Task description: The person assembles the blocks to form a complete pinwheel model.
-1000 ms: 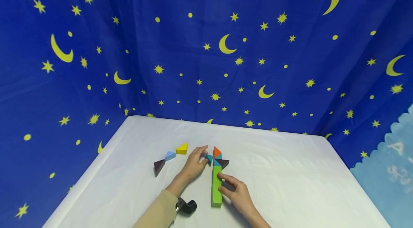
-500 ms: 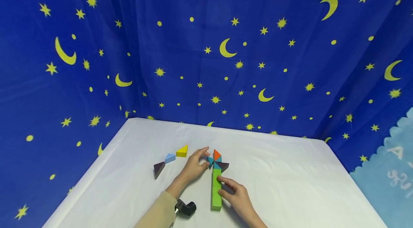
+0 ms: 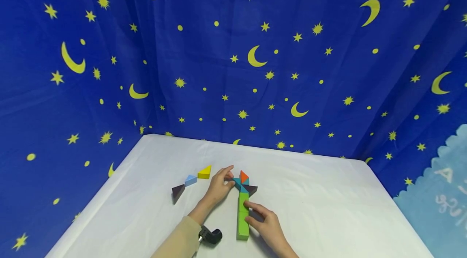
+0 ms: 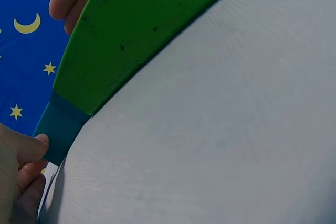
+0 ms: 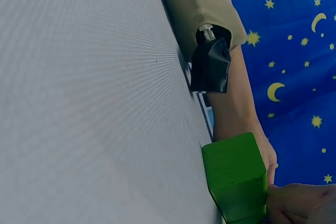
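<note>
Green blocks [image 3: 242, 225] lie end to end on the white surface [image 3: 310, 209], reaching teal pieces [image 3: 243, 190] at the far end; the right hand [image 3: 269, 225] touches their side with thumb and index finger parted, gripping nothing, its other fingers mostly hidden. The left hand [image 3: 217, 188] sets its thumb against one teal piece, its index finger stretched past, but with the far side hidden I cannot tell whether it is pinched.
</note>
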`<control>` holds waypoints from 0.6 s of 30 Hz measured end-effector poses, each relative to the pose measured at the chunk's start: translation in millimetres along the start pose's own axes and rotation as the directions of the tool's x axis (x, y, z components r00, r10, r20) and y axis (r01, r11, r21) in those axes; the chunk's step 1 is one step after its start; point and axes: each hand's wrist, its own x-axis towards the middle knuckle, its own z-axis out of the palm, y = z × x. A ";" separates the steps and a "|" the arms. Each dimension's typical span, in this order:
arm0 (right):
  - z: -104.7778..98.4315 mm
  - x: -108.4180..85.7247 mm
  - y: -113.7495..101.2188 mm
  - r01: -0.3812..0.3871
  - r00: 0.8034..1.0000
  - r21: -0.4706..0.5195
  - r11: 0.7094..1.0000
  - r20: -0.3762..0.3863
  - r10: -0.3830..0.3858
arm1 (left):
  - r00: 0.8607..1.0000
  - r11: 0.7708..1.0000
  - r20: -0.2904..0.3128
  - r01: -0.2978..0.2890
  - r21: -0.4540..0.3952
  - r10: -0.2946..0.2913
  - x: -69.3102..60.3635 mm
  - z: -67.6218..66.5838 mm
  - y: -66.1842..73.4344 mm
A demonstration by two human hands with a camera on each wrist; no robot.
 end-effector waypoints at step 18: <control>1.3 3.3 15.2 0.017 1.000 -0.050 0.999 -0.013 -0.017 | 0.999 1.000 -0.047 0.009 0.008 -0.009 5.6 0.6 -0.8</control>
